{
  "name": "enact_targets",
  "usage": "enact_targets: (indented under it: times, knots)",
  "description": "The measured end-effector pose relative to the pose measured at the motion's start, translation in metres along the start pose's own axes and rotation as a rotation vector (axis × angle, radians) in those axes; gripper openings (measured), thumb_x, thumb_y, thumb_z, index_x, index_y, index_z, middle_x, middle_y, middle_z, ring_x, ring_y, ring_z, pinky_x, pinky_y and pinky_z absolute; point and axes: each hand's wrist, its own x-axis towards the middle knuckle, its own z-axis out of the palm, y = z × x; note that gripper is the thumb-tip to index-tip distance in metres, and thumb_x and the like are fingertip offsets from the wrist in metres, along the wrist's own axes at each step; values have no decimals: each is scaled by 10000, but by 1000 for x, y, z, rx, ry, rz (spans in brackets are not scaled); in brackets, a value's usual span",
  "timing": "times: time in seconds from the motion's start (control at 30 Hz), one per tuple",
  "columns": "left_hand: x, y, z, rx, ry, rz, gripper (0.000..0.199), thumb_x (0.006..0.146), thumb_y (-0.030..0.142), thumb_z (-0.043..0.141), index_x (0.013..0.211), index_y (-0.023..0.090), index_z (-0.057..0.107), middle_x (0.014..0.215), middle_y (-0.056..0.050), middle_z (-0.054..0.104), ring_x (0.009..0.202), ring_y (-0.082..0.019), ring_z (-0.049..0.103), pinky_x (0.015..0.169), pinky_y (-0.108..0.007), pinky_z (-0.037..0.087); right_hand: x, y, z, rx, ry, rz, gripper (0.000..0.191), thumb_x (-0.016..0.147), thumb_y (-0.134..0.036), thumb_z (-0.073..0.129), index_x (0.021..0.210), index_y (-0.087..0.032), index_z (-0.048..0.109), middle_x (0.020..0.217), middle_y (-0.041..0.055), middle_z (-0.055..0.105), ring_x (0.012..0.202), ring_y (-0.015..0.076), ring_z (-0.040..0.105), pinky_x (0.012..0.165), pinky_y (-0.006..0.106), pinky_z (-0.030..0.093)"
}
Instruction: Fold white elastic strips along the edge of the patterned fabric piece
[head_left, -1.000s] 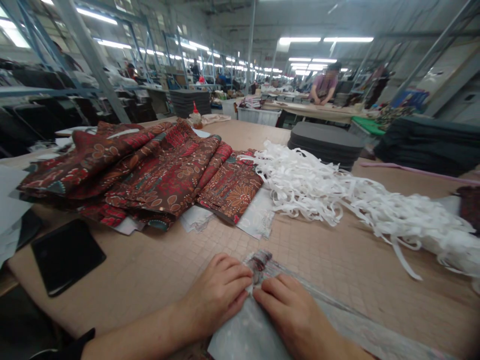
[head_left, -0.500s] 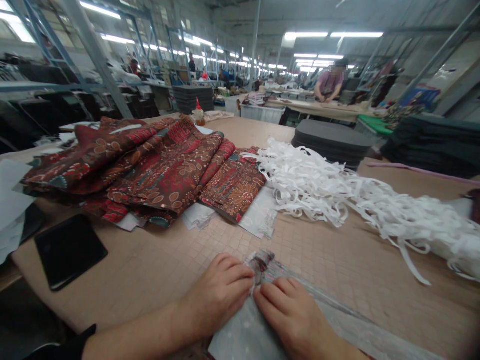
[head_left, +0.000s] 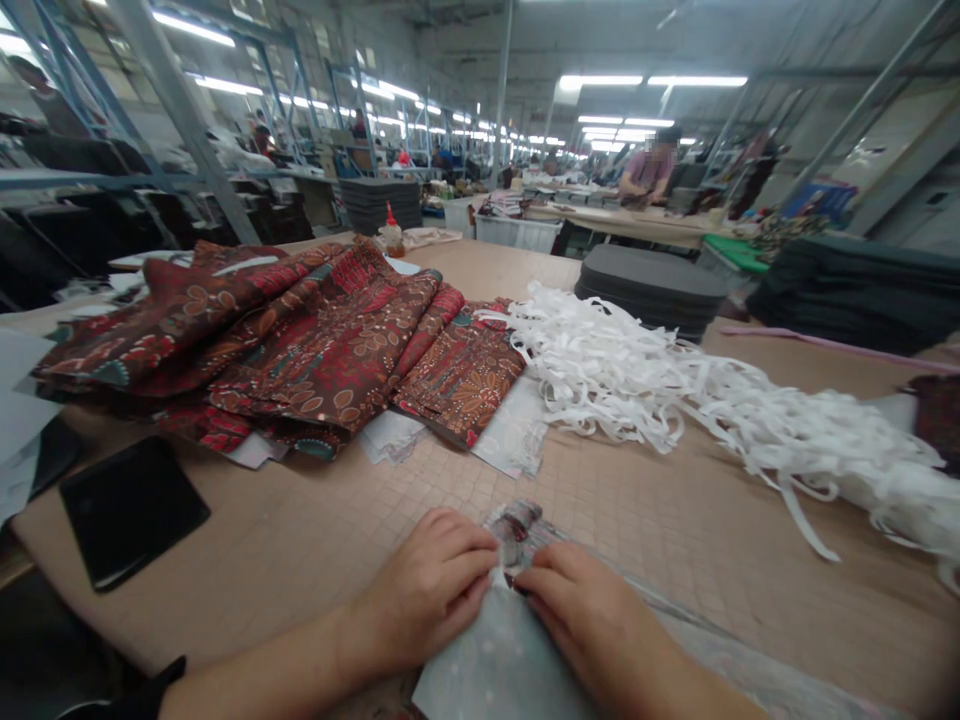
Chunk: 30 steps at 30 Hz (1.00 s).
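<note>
1. At the bottom centre of the frame, the fingertips of the left hand (head_left: 427,590) and the right hand (head_left: 592,625) meet, pinching the top edge of a pale grey dotted fabric piece (head_left: 499,665) with a frayed red-patterned corner.
2. That piece lies flat on the tan gridded cutting table (head_left: 315,530), running toward the lower right.
3. Left of the hands lies a flat black rectangular pad (head_left: 131,510).
4. Above, left of centre, sits a heap of dark red floral printed fabric pieces (head_left: 300,340).
5. To its right sprawls a tangle of white fabric strips (head_left: 675,400), with a stack of dark grey foam sheets (head_left: 652,285) beyond.
</note>
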Motion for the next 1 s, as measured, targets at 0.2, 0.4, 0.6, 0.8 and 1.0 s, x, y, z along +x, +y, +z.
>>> enact_targets:
  times: [0.2, 0.4, 0.6, 0.8, 1.0]
  knots:
    - [-2, 0, -6, -5, 36, -78, 217, 816, 148, 541, 1033, 154, 553, 1000, -86, 591, 937, -224, 522, 795, -392, 428, 6, 0, -7, 104, -84, 308, 156, 676, -10, 555, 704, -163, 539, 723, 23, 559, 671, 165, 514, 592, 277, 412]
    - [0, 8, -13, -8, 72, 7, 92, 831, 127, 530, 887, 184, 575, 916, -42, 594, 864, -193, 529, 794, -378, 386, -4, -3, -19, 469, -105, 248, 205, 685, -8, 512, 776, -191, 501, 753, -20, 566, 681, 118, 517, 618, 230, 411]
    - [1, 4, -1, -79, 15, -128, 68, 821, 128, 524, 816, 192, 547, 737, 5, 578, 733, -173, 521, 700, -335, 382, 9, 2, -16, 557, 11, 200, 276, 766, 19, 373, 911, -184, 492, 819, 9, 579, 746, 126, 548, 690, 254, 448]
    - [-7, -3, 6, -52, 29, -258, 297, 771, 121, 550, 1053, 202, 500, 844, -19, 584, 786, -205, 526, 684, -349, 427, 25, 9, -8, 370, 12, 57, 306, 762, 35, 407, 940, -182, 527, 876, 25, 585, 803, 143, 526, 734, 266, 440]
    - [-4, 1, 1, 57, 39, -132, 153, 800, 100, 516, 920, 189, 550, 928, -51, 573, 870, -216, 510, 738, -364, 414, 33, 15, -5, 252, -70, 5, 172, 805, -16, 492, 849, -157, 580, 839, 29, 582, 793, 149, 528, 719, 258, 445]
